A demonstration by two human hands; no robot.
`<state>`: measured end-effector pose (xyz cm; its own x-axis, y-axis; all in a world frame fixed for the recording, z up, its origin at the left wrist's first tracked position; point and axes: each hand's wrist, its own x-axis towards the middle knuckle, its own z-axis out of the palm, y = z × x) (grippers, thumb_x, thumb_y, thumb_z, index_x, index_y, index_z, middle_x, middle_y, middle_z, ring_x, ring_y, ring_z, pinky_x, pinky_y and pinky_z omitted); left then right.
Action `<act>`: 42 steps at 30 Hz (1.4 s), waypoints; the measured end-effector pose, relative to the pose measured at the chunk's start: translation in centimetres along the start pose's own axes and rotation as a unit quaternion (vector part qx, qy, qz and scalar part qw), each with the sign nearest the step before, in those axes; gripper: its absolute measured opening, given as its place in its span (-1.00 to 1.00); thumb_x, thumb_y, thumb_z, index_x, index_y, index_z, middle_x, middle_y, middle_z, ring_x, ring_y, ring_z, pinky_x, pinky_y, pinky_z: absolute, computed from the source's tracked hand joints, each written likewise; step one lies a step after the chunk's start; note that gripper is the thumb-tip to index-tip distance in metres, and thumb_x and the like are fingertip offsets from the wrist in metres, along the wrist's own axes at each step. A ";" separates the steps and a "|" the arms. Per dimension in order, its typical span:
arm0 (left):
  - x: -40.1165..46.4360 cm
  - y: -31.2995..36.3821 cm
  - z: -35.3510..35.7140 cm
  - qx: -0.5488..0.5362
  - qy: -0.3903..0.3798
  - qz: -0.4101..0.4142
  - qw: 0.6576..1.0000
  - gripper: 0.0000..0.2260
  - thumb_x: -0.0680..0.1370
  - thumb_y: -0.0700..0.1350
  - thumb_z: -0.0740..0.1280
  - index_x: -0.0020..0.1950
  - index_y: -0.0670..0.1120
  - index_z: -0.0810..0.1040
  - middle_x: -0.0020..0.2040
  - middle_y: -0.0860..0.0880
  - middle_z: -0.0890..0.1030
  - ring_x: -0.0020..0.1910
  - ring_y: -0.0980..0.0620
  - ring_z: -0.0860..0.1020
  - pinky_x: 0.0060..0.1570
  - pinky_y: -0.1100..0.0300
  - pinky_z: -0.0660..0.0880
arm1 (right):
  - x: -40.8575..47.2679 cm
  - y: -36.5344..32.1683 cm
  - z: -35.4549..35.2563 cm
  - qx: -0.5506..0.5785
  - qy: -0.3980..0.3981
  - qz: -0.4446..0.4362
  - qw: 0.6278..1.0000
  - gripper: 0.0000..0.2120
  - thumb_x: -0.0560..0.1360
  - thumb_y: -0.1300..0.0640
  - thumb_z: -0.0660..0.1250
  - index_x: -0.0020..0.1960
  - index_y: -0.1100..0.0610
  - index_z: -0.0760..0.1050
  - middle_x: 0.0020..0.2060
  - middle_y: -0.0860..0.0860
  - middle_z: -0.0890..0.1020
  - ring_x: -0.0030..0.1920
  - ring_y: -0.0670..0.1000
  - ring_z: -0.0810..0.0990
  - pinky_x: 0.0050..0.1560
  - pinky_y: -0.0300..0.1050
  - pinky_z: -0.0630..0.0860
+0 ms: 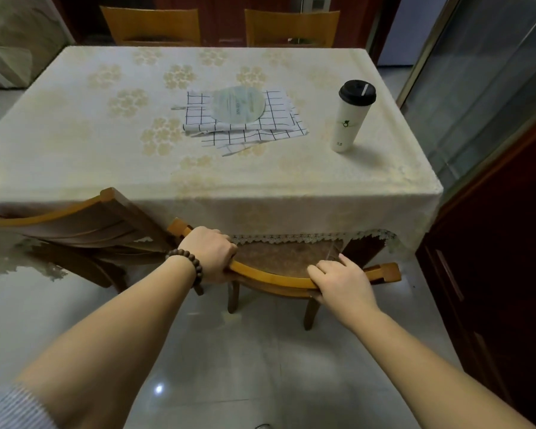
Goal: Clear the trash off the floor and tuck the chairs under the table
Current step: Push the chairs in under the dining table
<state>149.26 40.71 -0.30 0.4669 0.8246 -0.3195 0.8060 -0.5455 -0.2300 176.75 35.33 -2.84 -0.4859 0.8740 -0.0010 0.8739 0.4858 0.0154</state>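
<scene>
Both hands grip the curved top rail of the near chair: left hand curled over its left part, right hand clasping its right part. The chair's seat lies partly under the bench, beside a second chair at left.

The chair is glossy varnished wood with a mottled brown padded seat. A matt cream cloth with woven flowers and a lace hem covers the counter. The floor is polished, reflective tile. The cup looks like smooth paper under a black plastic lid.
</scene>
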 end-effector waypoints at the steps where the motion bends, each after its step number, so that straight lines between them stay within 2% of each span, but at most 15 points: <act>1: 0.2 0.0 -0.1 0.001 0.000 -0.001 1.000 -0.61 0.42 0.38 0.21 -0.12 0.08 0.51 -0.24 0.11 0.48 -0.25 0.07 0.44 -0.30 0.18 0.44 | 0.3 0.3 0.2 0.003 -0.002 -0.004 1.000 -0.57 0.18 0.00 0.59 -0.01 0.06 0.56 -0.17 -0.01 0.66 -0.11 0.05 0.65 0.08 0.08 0.57; 4: 0.8 0.5 -0.2 -0.010 0.005 -0.010 1.000 -0.57 0.42 0.41 0.17 -0.14 0.07 0.51 -0.25 0.09 0.49 -0.27 0.06 0.46 -0.32 0.18 0.42 | 0.9 1.9 0.4 -0.016 -0.014 0.006 1.000 -0.38 0.15 -0.12 0.61 0.15 0.04 0.56 -0.07 -0.03 0.68 -0.05 0.01 0.66 0.03 0.01 0.59; 8: 3.0 2.4 -1.4 -0.028 0.010 -0.031 0.999 -0.55 0.42 0.41 0.16 -0.19 0.04 0.51 -0.26 0.07 0.50 -0.30 0.05 0.47 -0.36 0.16 0.42 | 2.6 5.7 -0.8 -0.032 -0.080 -0.004 0.996 -0.42 0.40 -0.20 0.38 0.35 -0.03 0.38 0.11 -0.08 0.60 0.09 0.02 0.58 0.00 -0.10 0.51; 11: 5.1 3.8 -2.4 -0.041 0.010 -0.056 0.998 -0.54 0.43 0.40 0.14 -0.22 0.02 0.49 -0.28 0.05 0.49 -0.32 0.04 0.47 -0.38 0.16 0.39 | 4.4 9.1 -1.8 -0.041 -0.118 -0.020 0.992 -0.54 0.47 -0.22 0.24 0.29 -0.04 0.38 0.12 -0.06 0.56 0.11 0.04 0.54 -0.02 -0.08 0.51; 16: 8.4 5.5 -3.4 -0.068 0.020 -0.088 0.994 -0.53 0.43 0.42 0.14 -0.20 0.02 0.47 -0.26 0.03 0.49 -0.29 0.02 0.46 -0.34 0.14 0.39 | 6.2 13.8 -1.8 -0.060 -0.123 -0.061 0.989 -0.63 0.47 -0.17 0.27 0.21 -0.03 0.44 0.03 -0.04 0.57 0.04 0.06 0.55 -0.09 -0.09 0.49; 18: 9.9 6.3 -4.0 -0.080 0.025 -0.100 0.992 -0.55 0.44 0.40 0.15 -0.21 0.02 0.45 -0.24 0.02 0.50 -0.29 0.01 0.46 -0.32 0.12 0.43 | 7.2 16.2 -1.7 -0.071 -0.126 -0.071 0.987 -0.65 0.47 -0.18 0.25 0.17 -0.03 0.47 0.02 -0.05 0.58 0.04 0.06 0.54 0.01 -0.08 0.49; 21: 12.4 7.8 -5.3 -0.095 0.035 -0.108 0.989 -0.55 0.46 0.39 0.14 -0.18 0.01 0.45 -0.21 0.00 0.52 -0.26 -0.01 0.47 -0.28 0.10 0.45 | 8.3 19.6 -1.7 -0.082 -0.126 -0.082 0.985 -0.69 0.46 -0.22 0.25 0.08 -0.06 0.52 0.04 -0.09 0.60 0.12 0.00 0.54 0.34 -0.06 0.30; 24: 13.7 8.4 -5.2 -0.106 0.037 -0.109 0.988 -0.55 0.47 0.38 0.13 -0.09 0.00 0.44 -0.15 -0.01 0.52 -0.21 -0.02 0.47 -0.20 0.07 0.47 | 8.7 21.0 -1.2 -0.080 -0.115 -0.085 0.987 -0.66 0.45 -0.21 0.29 0.14 -0.08 0.53 0.12 -0.09 0.60 0.22 -0.02 0.50 0.42 -0.04 0.21; 27: 13.3 8.2 -5.0 -0.132 0.032 -0.100 0.986 -0.49 0.45 0.40 0.15 0.13 0.01 0.42 0.05 -0.01 0.52 -0.02 -0.02 0.47 -0.02 0.08 0.45 | 8.0 20.5 -1.3 -0.052 -0.108 -0.061 0.991 -0.48 0.41 -0.24 0.32 0.32 -0.09 0.43 0.30 -0.06 0.49 0.41 0.00 0.30 0.46 0.03 0.06; 29: 12.6 8.1 -5.5 -0.150 0.052 -0.106 0.982 -0.30 0.40 0.49 0.05 0.34 0.04 0.33 0.28 -0.02 0.44 0.25 -0.05 0.38 0.26 -0.02 0.32 | 7.6 20.3 -1.6 -0.038 -0.115 -0.056 0.991 -0.29 0.38 -0.41 0.16 0.44 -0.11 0.25 0.44 -0.05 0.31 0.51 0.00 0.05 0.49 0.11 -0.11; 31: 11.7 7.9 -6.1 -0.164 0.145 -0.175 0.960 -0.25 0.42 0.48 -0.02 0.46 0.06 0.19 0.45 -0.05 0.28 0.43 -0.08 0.20 0.44 -0.12 0.05 | 7.3 20.8 -2.4 -0.001 -0.100 -0.030 0.995 -0.16 0.31 -0.55 -0.05 0.48 -0.15 0.12 0.52 -0.06 0.11 0.52 -0.02 -0.19 0.48 0.16 -0.26; 34: 10.0 8.1 -6.0 -0.210 0.281 -0.369 0.861 -0.19 0.44 0.42 0.01 0.53 -0.06 0.04 0.54 -0.16 0.07 0.52 -0.12 -0.01 0.45 -0.14 -0.14 | 7.5 23.0 -2.8 0.039 -0.003 0.090 0.995 -0.15 0.31 -0.55 -0.09 0.48 -0.13 0.14 0.53 0.01 0.05 0.51 0.00 -0.23 0.46 0.19 -0.28; 36: 9.7 8.8 -5.3 -0.285 0.269 -0.457 0.798 -0.10 0.41 0.43 -0.02 0.54 -0.15 -0.12 0.54 -0.21 -0.11 0.52 -0.13 -0.17 0.47 -0.15 -0.16 | 7.8 24.2 -2.4 0.041 0.009 0.168 0.985 -0.15 0.34 -0.53 -0.10 0.49 -0.09 0.12 0.54 0.06 0.02 0.52 0.04 -0.21 0.46 0.20 -0.24; 39: 10.6 10.2 -3.9 -0.331 0.191 -0.483 0.788 0.01 0.35 0.49 -0.10 0.50 -0.21 -0.30 0.52 -0.21 -0.27 0.49 -0.12 -0.31 0.48 -0.13 -0.16 | 8.2 24.3 -1.3 0.014 0.000 0.211 0.977 -0.15 0.37 -0.48 -0.22 0.49 -0.04 0.15 0.53 0.07 0.05 0.52 0.09 -0.14 0.47 0.20 -0.09; 42: 11.5 9.9 -3.2 -0.311 0.172 -0.488 0.797 0.03 0.35 0.50 -0.11 0.50 -0.25 -0.26 0.53 -0.23 -0.24 0.49 -0.14 -0.30 0.46 -0.07 -0.26 | 8.1 23.7 -1.1 0.000 0.001 0.217 0.976 -0.19 0.40 -0.45 -0.25 0.50 -0.05 0.14 0.53 0.08 0.04 0.52 0.12 -0.11 0.44 0.16 0.03</act>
<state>163.74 45.27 -3.33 -0.5072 0.8614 0.0279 0.8211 0.4732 0.3193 193.53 53.88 -1.40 -0.0702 0.9975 0.0074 0.9975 0.0701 0.0133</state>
